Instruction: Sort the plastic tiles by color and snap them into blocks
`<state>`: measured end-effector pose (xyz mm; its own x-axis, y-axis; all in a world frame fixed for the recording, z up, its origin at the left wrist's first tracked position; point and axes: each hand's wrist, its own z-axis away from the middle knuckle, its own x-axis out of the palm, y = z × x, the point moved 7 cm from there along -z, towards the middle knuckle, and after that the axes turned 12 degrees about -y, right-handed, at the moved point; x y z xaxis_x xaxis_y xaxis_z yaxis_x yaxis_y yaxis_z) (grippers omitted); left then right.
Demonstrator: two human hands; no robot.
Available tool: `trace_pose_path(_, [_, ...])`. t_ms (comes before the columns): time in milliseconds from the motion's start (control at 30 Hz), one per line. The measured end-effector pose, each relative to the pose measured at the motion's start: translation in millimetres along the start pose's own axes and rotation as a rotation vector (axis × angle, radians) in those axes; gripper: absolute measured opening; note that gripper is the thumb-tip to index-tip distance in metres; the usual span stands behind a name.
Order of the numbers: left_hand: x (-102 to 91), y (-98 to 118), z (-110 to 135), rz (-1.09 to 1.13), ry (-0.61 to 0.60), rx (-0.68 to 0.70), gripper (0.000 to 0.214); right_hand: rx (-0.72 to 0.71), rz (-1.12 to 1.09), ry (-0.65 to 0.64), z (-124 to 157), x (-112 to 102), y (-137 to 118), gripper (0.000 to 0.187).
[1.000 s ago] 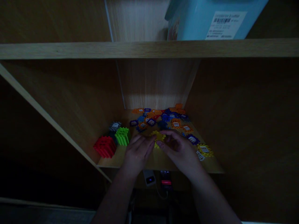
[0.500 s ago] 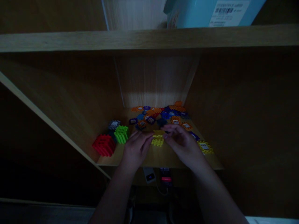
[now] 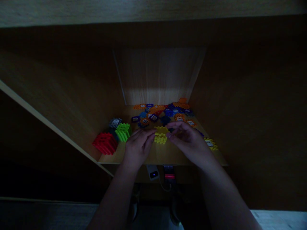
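Inside a dim wooden shelf compartment, my left hand [image 3: 138,145] and my right hand [image 3: 188,140] pinch a yellow toothed plastic piece assembly [image 3: 161,134] from either side, just above the shelf board [image 3: 158,156]. Both hands have fingers closed on it. Behind them lies a heap of loose orange, blue and purple interlocking tiles [image 3: 165,114]. To the left stand a green built cube [image 3: 123,131], a red built cube [image 3: 105,143] and a grey piece [image 3: 114,122].
A yellow tile [image 3: 211,143] lies at the right near the board's front edge. Wooden side walls close in left and right, and a shelf board [image 3: 153,11] runs overhead. Below the board's front hang small devices with lit indicators [image 3: 169,175].
The view has tilted down, so the blue box on the upper shelf has left the picture. Both hands stay on the yellow assembly, which now shows a taller, stacked shape between the fingertips.
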<state>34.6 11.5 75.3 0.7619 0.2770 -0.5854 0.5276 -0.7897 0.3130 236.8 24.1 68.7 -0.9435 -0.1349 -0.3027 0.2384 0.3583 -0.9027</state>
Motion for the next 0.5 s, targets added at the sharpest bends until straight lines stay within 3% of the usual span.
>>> trace_pose_path(133, [-0.8, -4, -2, 0.034, -0.015, -0.072, 0.026, -0.024, -0.089, -0.042, -1, 4, -1, 0.024])
trace_pose_path(267, [-2.9, -3, -3, 0.058, -0.01, -0.036, 0.015, -0.023, -0.185, -0.106, -2, 12, 2, 0.023])
trace_pose_path(500, [-2.6, -2, -1, 0.03, -0.008, -0.019, 0.008, 0.016, 0.021, -0.006, 0, 8, 3, 0.022])
